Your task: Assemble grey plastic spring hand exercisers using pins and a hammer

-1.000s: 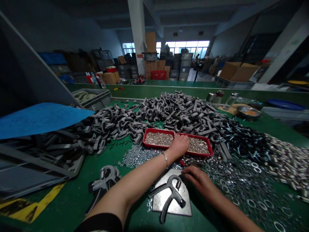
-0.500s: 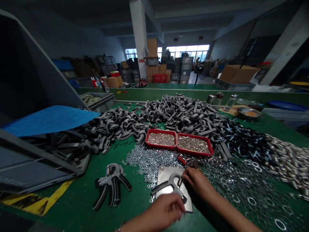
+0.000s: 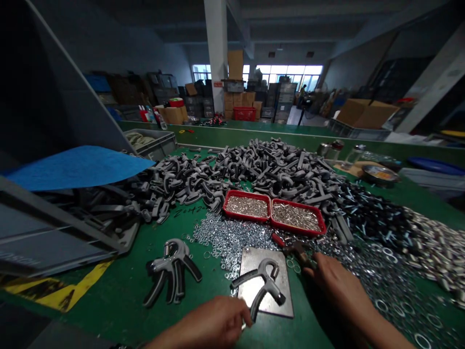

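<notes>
A grey and black hand grip with a spring (image 3: 267, 281) lies on a square metal plate (image 3: 285, 303). At the plate's lower left edge, my left hand (image 3: 227, 317) is closed beside the grip's lower handle, pinching a small pale piece I cannot make out. To the right of the plate, my right hand (image 3: 332, 274) has its fingers wrapped round the handle of a hammer (image 3: 298, 251), whose head is near the plate's upper right corner. Assembled hand grips (image 3: 173, 271) rest together on the green table at the left.
Two red trays (image 3: 271, 213) hold small metal pins. Nuts (image 3: 221, 240) and rings (image 3: 381, 305) are scattered around the plate. Behind rises a large heap of grey handles (image 3: 272, 167). A grey crate (image 3: 72, 237) stands at the left, black parts (image 3: 378, 208) at the right.
My right hand has left the spring of the grip and moved right to the hammer. My left hand has shifted left and down, uncovering the grip's lower handle. The view has shifted slightly.
</notes>
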The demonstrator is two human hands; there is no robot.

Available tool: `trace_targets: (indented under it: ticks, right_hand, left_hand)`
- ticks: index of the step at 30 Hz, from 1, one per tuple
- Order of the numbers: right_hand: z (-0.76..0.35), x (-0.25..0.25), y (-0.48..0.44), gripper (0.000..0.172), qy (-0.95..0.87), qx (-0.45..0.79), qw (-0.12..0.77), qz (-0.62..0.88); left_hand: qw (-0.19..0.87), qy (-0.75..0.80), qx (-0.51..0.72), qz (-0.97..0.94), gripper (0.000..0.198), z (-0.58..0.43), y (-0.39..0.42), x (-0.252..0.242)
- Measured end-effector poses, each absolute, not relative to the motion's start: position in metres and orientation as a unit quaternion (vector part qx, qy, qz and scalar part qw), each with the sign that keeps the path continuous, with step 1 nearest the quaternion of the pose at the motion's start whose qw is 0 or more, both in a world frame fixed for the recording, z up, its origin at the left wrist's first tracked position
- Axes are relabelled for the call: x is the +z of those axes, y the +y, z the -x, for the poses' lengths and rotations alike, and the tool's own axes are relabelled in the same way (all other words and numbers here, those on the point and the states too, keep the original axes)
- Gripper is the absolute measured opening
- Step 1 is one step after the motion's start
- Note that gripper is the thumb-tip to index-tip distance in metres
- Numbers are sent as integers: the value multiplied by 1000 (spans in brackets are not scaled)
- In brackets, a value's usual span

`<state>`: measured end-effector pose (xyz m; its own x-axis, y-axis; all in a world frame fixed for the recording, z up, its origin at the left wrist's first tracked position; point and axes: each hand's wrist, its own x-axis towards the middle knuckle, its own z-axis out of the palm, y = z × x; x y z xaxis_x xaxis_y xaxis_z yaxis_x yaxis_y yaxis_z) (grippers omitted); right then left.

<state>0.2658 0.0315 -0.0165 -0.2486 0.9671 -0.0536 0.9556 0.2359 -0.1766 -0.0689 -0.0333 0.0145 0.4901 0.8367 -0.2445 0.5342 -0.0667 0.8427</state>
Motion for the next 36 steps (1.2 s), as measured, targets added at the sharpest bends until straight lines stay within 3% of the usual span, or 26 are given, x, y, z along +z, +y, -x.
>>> trace_targets:
  ticks: [4, 10, 16, 21, 27, 32, 36]
  right_hand:
    - [-298, -33, 14, 23, -735, 158, 29, 659]
    - [-289, -23, -3, 33, -713, 313, 170, 603]
    - [-271, -1, -20, 35, -715, 327, 73, 614]
    - [-272, 5, -20, 37, -711, 344, 128, 599]
    - [-278, 3, -17, 32, -711, 349, 94, 603]
    - [-277, -5, -17, 36, -690, 398, 155, 585]
    - [-275, -1, -22, 38, -685, 390, 183, 587]
  left_hand:
    - [583, 475, 252, -609, 10, 51, 7, 19]
    - [429, 504, 270, -700, 7, 14, 39, -8]
    - [339, 513, 247, -750, 10, 6, 43, -27]
    - [320, 518, 230, -759, 11, 3, 42, -24]
    - [333, 522, 231, -750, 12, 4, 39, -26]
    - [194, 473, 168, -843, 12, 0, 38, -29]
    - [89, 350, 97, -927, 25, -2, 38, -25]
